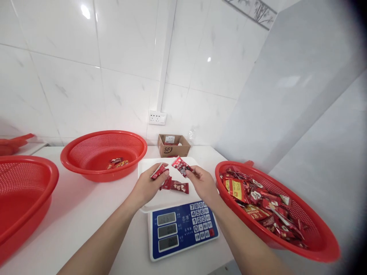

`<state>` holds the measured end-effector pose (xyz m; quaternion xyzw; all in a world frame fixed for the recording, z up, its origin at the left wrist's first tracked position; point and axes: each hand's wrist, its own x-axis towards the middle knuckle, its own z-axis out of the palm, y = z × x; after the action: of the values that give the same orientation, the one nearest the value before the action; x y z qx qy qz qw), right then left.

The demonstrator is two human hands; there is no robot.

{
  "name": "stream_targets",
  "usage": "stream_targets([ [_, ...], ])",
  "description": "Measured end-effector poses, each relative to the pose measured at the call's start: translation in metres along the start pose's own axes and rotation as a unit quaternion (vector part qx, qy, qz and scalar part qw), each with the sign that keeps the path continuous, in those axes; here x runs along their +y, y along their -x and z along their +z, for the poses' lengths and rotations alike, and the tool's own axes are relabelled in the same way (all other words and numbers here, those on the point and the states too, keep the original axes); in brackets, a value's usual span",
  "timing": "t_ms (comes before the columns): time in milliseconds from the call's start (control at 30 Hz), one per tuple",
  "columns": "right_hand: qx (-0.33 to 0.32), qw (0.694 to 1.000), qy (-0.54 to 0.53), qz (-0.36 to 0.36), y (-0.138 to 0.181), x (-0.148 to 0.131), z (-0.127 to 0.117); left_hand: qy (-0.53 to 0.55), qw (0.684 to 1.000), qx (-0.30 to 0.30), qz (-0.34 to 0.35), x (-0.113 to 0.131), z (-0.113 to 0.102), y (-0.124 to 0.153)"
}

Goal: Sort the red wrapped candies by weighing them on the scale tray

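Note:
Over the white pan (149, 166) of a digital scale (183, 229), both my hands are raised a little apart. My left hand (149, 185) is closed on red snack packets (158, 172); how many it holds I cannot tell. Between the thumb and fingers of my right hand (202, 183) is one red-and-white snack packet (181, 165), tilted up to the left. Below them a dark red packet (180, 186) lies on the pan, partly beside the packets at my left fingers. The scale's blue panel with its keys and displays faces me.
A red basket (321, 244) full of mixed snack packets (263, 202) stands at the right. Back left, another red basket (103, 175) holds a few packets (117, 163). A third red basket (43, 198) is at the left edge. A small cardboard box (177, 150) sits by the wall.

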<state>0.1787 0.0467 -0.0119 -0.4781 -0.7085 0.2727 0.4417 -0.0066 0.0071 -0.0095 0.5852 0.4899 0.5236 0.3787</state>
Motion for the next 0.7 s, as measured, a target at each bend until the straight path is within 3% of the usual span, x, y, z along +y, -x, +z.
stream_targets([
  [100, 0.021, 0.999, 0.033, 0.027, -0.004, 0.013, -0.008, 0.035, 0.999, 0.033, -0.015, 0.003, -0.006, -0.001],
  [233, 0.041, 0.997, 0.063, -0.005, 0.002, 0.020, -0.007, 0.189, 0.980, 0.012, -0.063, 0.007, -0.006, 0.000],
  [333, -0.078, 0.996, -0.031, -0.012, 0.011, 0.009, 0.002, 0.317, 0.941, 0.003, -0.117, 0.010, -0.001, 0.001],
  [433, -0.200, 0.967, -0.154, -0.004, 0.019, -0.005, 0.011, 0.387, 0.908, -0.003, -0.159, 0.011, 0.003, 0.001],
  [700, -0.248, 0.934, -0.254, 0.040, 0.027, -0.012, 0.007, 0.402, 0.898, -0.015, -0.178, 0.011, 0.004, 0.002],
])
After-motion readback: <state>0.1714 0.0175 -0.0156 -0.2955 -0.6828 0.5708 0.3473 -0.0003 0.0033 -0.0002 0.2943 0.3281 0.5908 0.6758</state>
